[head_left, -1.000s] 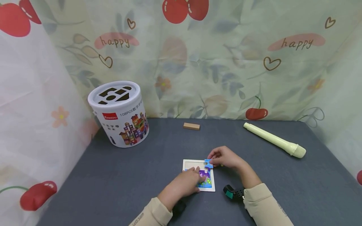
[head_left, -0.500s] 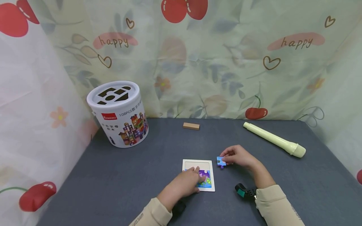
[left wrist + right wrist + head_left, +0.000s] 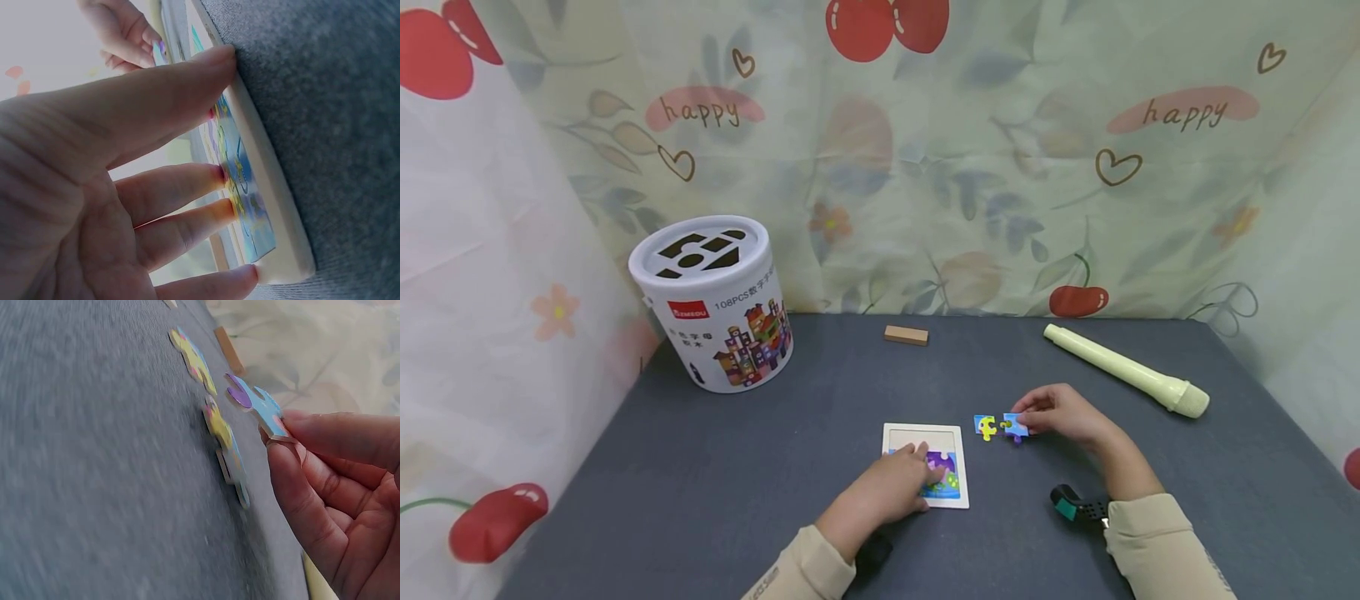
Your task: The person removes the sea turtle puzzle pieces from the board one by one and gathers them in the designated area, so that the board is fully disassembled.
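Out at the frame's (image 3: 951, 503) two o'clock, the right hand (image 3: 1060, 412) pinches a seemingly light, stiff piece (image 3: 265, 412) by its edge, left hand (image 3: 891, 483) splayed.

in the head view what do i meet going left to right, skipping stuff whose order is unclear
White tub → puzzle frame → yellow-and-blue puzzle piece → blue puzzle piece pinched by the right hand → pale yellow microphone
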Demonstrator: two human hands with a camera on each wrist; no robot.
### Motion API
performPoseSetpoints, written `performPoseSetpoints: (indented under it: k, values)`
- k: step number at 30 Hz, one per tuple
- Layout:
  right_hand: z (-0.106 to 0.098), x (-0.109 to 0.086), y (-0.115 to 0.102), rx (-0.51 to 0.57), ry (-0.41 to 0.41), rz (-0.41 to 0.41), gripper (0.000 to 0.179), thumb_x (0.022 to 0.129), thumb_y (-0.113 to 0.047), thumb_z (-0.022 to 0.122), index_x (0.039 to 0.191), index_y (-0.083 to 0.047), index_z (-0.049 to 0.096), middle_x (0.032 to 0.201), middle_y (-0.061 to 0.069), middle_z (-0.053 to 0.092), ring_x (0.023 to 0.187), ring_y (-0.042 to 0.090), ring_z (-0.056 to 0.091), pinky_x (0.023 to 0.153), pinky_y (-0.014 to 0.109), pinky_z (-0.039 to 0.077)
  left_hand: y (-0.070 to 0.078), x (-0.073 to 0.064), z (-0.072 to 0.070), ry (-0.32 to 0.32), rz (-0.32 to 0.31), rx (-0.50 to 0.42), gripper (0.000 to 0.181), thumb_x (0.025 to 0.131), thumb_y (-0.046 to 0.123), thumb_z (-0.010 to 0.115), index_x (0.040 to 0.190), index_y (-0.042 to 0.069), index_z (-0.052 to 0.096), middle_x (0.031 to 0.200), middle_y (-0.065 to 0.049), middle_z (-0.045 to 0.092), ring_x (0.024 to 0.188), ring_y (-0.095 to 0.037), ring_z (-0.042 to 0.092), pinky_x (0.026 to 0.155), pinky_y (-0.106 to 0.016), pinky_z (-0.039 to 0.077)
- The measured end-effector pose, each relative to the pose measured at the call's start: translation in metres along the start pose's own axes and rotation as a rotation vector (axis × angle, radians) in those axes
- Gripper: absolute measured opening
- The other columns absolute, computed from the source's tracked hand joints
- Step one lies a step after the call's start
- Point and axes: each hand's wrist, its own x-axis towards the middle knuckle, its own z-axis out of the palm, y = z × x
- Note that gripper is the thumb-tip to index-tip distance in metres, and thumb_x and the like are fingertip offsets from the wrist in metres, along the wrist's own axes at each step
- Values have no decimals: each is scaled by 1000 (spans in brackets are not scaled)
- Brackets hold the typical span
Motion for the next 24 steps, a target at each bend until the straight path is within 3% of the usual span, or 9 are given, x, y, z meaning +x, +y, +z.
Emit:
performPoseSetpoints:
  k: [7, 14, 24]
  values:
    - [-15, -7, 11, -4, -23, -64, 27, 89, -18, 62, 101, 6, 65, 84, -1, 67, 74, 6, 61, 68, 24, 54, 0, 0, 0, -9, -5, -1, 48, 81, 27, 71, 127, 30, 58, 139, -12, 49, 127, -27, 48, 98, -43, 46]
    - [-27, -10, 18, -35, 8, 15, 32, 89, -16, 63, 106, 10, 62, 89, 5, 67, 75, 4, 61, 70, 25, 55, 0, 0, -1, -19, -9, -4, 48, 82, 28, 71, 128, 30, 57, 140, -11, 49, 127, -26, 48, 98, -43, 45]
    - [-38, -13, 31, -23, -18, 35, 33, 90, -14, 61, 109, 13, 59, 93, 9, 67, 76, 2, 60, 70, 25, 55, 0, 0, 0, -20, -10, 16, 48, 82, 29, 70, 128, 31, 57, 139, -11, 49, 126, -26, 49, 98, -42, 46]
